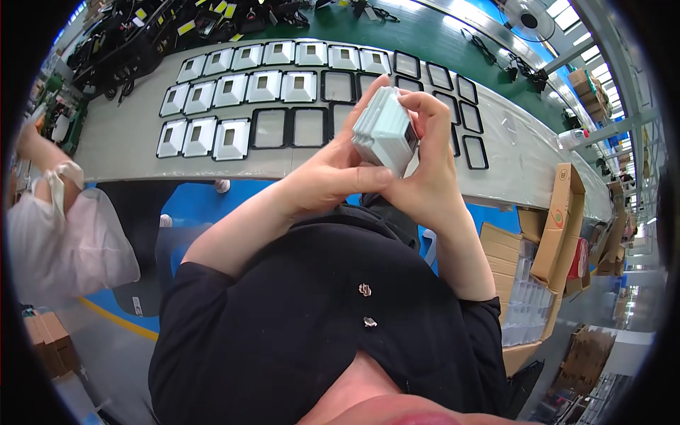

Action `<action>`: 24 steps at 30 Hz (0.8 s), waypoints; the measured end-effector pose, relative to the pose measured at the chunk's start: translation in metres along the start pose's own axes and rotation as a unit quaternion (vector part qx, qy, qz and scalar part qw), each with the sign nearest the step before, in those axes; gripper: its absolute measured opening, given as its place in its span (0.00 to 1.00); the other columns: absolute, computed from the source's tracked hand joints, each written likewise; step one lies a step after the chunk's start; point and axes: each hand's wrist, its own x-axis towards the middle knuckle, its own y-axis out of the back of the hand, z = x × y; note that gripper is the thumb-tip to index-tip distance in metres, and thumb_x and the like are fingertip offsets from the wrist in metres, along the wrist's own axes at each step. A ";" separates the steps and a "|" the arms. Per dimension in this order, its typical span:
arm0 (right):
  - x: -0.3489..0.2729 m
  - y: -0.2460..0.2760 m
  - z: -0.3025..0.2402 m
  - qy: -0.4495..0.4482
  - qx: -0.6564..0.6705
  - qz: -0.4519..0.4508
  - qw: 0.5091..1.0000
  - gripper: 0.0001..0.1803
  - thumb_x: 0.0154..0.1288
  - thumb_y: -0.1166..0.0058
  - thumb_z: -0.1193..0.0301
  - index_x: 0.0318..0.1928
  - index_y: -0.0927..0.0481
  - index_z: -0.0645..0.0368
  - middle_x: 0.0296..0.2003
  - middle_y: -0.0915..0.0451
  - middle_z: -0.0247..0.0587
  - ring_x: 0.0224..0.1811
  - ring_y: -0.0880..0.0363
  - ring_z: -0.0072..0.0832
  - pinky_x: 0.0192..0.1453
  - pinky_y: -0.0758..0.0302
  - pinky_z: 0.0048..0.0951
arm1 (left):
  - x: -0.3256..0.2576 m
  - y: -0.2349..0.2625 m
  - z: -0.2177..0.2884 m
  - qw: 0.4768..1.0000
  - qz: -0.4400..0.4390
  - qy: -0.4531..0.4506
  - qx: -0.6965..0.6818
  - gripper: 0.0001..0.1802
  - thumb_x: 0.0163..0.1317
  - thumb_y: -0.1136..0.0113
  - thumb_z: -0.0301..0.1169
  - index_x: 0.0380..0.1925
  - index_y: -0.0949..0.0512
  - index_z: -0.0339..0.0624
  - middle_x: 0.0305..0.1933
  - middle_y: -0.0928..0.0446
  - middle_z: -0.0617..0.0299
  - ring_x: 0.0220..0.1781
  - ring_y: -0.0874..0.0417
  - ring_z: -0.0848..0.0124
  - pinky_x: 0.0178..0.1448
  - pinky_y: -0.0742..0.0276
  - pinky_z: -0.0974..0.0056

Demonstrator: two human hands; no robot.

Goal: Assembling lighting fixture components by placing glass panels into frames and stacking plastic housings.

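Observation:
A stack of nested pale white plastic covers (382, 127) is held up between my two hands, tilted, above the table's near edge. My left hand (329, 173) cradles its left side and underside, thumb along the bottom. My right hand (432, 166) grips the right side, with bent fingers at the upper end. Beyond them, rows of black rectangular frames (309, 127) lie on the table. White tapered covers (264, 86) with a rectangular opening sit on the frames toward the left. Frames toward the right, such as a black frame (476, 151), have no cover. My hands partly hide the middle frames.
The grey-covered table (262, 166) curves across the view. Behind it, a green surface (404, 32) carries cables and dark devices. An open cardboard box (528, 297) with clear plastic trays stands at right. Another person's arm (42, 149) shows at left. A fan (528, 20) stands far right.

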 end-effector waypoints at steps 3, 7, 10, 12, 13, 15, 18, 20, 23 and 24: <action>-0.007 -0.014 -0.013 -0.023 0.106 -0.017 0.994 0.46 0.44 0.32 0.81 0.62 0.45 0.55 0.56 0.33 0.42 0.59 0.30 0.30 0.58 0.27 0.32 | -0.006 0.015 0.000 0.994 -0.017 -0.064 0.087 0.57 0.53 0.29 0.31 0.75 0.59 0.57 0.67 0.41 0.60 0.67 0.35 0.66 0.69 0.38 0.59; -0.010 -0.026 -0.017 -0.057 0.120 -0.062 0.989 0.51 0.42 0.33 0.82 0.66 0.48 0.55 0.56 0.33 0.41 0.60 0.29 0.31 0.59 0.27 0.32 | -0.018 0.009 0.005 0.989 0.052 -0.079 0.117 0.50 0.52 0.28 0.32 0.71 0.49 0.49 0.56 0.32 0.61 0.58 0.27 0.69 0.60 0.28 0.62; -0.007 -0.017 -0.017 -0.028 0.093 -0.127 0.987 0.50 0.49 0.30 0.65 0.68 0.45 0.62 0.62 0.37 0.52 0.64 0.34 0.41 0.64 0.32 0.38 | -0.025 0.003 0.012 0.991 0.117 -0.060 0.006 0.43 0.55 0.31 0.30 0.68 0.45 0.45 0.50 0.25 0.56 0.52 0.23 0.69 0.54 0.24 0.63; -0.007 -0.020 -0.013 -0.056 0.128 -0.107 0.984 0.44 0.54 0.32 0.63 0.67 0.40 0.64 0.63 0.37 0.52 0.65 0.35 0.41 0.66 0.34 0.38 | -0.029 0.007 0.017 0.990 0.131 -0.035 0.028 0.43 0.56 0.31 0.29 0.67 0.45 0.45 0.49 0.25 0.55 0.51 0.22 0.69 0.53 0.23 0.63; -0.007 -0.022 -0.014 -0.094 0.149 -0.101 0.979 0.41 0.56 0.33 0.63 0.66 0.38 0.64 0.63 0.36 0.51 0.65 0.34 0.40 0.66 0.35 0.38 | -0.030 0.010 0.019 0.989 0.141 -0.015 0.052 0.42 0.56 0.32 0.29 0.67 0.45 0.45 0.48 0.24 0.54 0.51 0.21 0.69 0.52 0.23 0.63; -0.003 -0.028 -0.009 -0.083 0.134 -0.093 0.983 0.40 0.57 0.33 0.64 0.66 0.37 0.64 0.62 0.34 0.51 0.64 0.34 0.39 0.66 0.34 0.38 | -0.032 0.017 0.022 0.988 0.143 -0.009 0.059 0.41 0.57 0.32 0.29 0.67 0.45 0.44 0.49 0.24 0.56 0.51 0.22 0.70 0.52 0.23 0.64; 0.005 -0.036 -0.003 -0.079 0.132 -0.101 0.983 0.41 0.56 0.32 0.64 0.66 0.37 0.64 0.60 0.33 0.50 0.63 0.32 0.37 0.64 0.32 0.37 | -0.036 0.032 0.027 0.988 0.142 -0.017 0.059 0.43 0.56 0.31 0.29 0.69 0.44 0.43 0.51 0.25 0.59 0.52 0.23 0.73 0.54 0.24 0.65; 0.009 -0.045 -0.002 -0.102 0.183 -0.087 0.974 0.42 0.55 0.31 0.64 0.67 0.38 0.63 0.59 0.32 0.48 0.62 0.30 0.36 0.62 0.29 0.36 | -0.039 0.040 0.031 0.986 0.149 -0.019 0.073 0.43 0.56 0.31 0.29 0.69 0.43 0.42 0.51 0.25 0.60 0.52 0.23 0.73 0.55 0.25 0.65; 0.019 -0.055 0.000 -0.112 0.219 -0.105 0.964 0.41 0.55 0.31 0.68 0.67 0.38 0.62 0.59 0.33 0.45 0.62 0.30 0.34 0.65 0.29 0.38 | -0.045 0.051 0.037 0.982 0.164 -0.029 0.094 0.42 0.56 0.32 0.29 0.69 0.42 0.42 0.51 0.25 0.61 0.52 0.23 0.73 0.57 0.26 0.65; 0.023 -0.059 0.001 -0.110 0.244 -0.111 0.957 0.41 0.55 0.31 0.69 0.67 0.38 0.62 0.60 0.34 0.45 0.63 0.31 0.34 0.66 0.30 0.39 | -0.048 0.055 0.039 0.980 0.171 -0.034 0.100 0.41 0.56 0.32 0.29 0.69 0.42 0.42 0.51 0.25 0.62 0.52 0.23 0.74 0.58 0.27 0.66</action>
